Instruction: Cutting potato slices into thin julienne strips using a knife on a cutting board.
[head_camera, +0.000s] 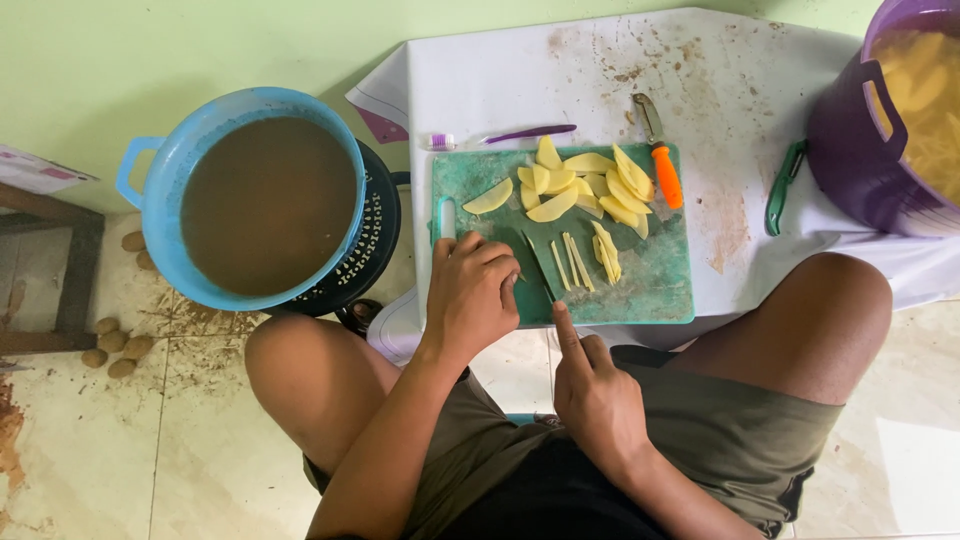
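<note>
A person sits with bare knees at a low table with a white cloth. A green board lies on it, right in front of them.

The left hand is curled into a loose fist on the near left part of the board. It may be pressing something down, but I cannot tell what is under it. The right hand sits at the near edge of the board. It grips a knife with the first finger stretched along the top. The dark blade points away across the board, just beside the left hand.

Just right of the blade lie a few thin potato sticks. Farther back on the board is a pile of yellow potato slices. A peeler with an orange handle lies at the back right edge of the board, touching the slices.

Behind the board lies a purple toothbrush. To the right, off the board, is a green tool. Beside that stands a purple tub with pale potato pieces inside.

On the floor at the left, a blue tub of brown water sits on top of a black basket. Some small brown potatoes lie on the dirty floor farther left.
</note>
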